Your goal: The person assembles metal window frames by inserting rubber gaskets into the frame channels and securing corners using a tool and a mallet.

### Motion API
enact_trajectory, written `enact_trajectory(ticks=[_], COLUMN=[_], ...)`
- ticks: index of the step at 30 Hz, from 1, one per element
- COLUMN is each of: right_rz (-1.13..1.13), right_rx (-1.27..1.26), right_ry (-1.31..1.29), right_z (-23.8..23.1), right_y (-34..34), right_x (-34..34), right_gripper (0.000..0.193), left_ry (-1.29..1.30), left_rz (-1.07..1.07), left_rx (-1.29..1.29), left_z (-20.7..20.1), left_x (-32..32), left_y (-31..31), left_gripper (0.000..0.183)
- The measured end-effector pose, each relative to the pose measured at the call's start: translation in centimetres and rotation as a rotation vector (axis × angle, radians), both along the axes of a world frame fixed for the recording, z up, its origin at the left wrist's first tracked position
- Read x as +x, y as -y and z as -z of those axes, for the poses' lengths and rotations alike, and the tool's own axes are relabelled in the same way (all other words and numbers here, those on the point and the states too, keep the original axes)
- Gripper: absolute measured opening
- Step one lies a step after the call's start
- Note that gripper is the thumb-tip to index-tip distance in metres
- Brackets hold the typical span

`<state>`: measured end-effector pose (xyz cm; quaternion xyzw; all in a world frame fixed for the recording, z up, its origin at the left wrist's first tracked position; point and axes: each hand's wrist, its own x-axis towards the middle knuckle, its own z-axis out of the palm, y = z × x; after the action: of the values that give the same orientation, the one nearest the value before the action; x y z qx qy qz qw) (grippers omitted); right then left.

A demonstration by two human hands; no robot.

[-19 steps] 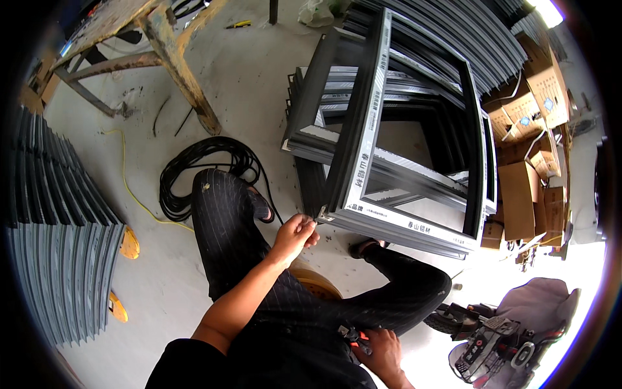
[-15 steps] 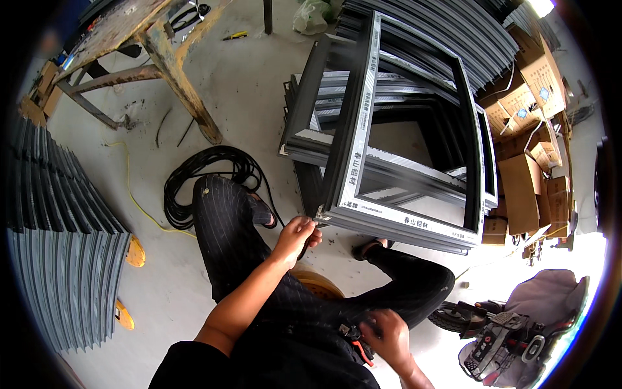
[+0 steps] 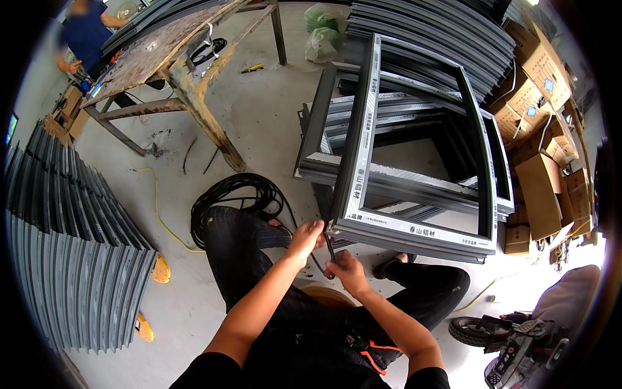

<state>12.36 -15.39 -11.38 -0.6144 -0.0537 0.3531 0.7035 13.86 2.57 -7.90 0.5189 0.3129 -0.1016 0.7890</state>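
A stack of dark grey window frames (image 3: 414, 232) with white protective film stands in front of me. At its near left corner my left hand (image 3: 306, 242) is closed in a pinch. Just below that corner my right hand (image 3: 348, 271) has its fingers curled round a thin black strip (image 3: 331, 248), which runs up to the left fingertips. A strand of the black coil (image 3: 223, 191) on the floor leads toward both hands. How the strip meets the corner is hidden by my fingers. Orange-handled pliers (image 3: 376, 360) lie at my waist.
Stacked grey profiles (image 3: 84, 266) stand at the left, on yellow supports. A worn workbench (image 3: 159, 55) is at the far left, with a person (image 3: 87, 32) beside it. Cardboard boxes (image 3: 541, 188) line the right; a parked scooter (image 3: 531, 343) stands lower right. A yellow cable (image 3: 157, 201) crosses the floor.
My right hand has moved from the pliers at my waist up to the black strip beside my left hand. The left stays at the frame corner. The view has shifted, bringing a person into sight.
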Motion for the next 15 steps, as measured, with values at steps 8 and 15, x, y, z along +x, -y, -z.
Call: enact_trajectory(ticks=[8, 15], right_rz=[-0.057, -0.107], right_rx=[0.077, 0.098], right_ry=[-0.109, -0.268], right_z=[0.1, -0.4], right_y=[-0.4, 0.5], right_x=[-0.1, 1.4], right_gripper=[0.017, 0.023], left_ry=[0.116, -0.029], left_rz=[0.101, 0.383], left_rx=[0.373, 0.259], left_z=[2.8, -2.6], left_x=[4.5, 3.5], left_y=[-0.9, -2.0], left_gripper=[0.032, 0.029])
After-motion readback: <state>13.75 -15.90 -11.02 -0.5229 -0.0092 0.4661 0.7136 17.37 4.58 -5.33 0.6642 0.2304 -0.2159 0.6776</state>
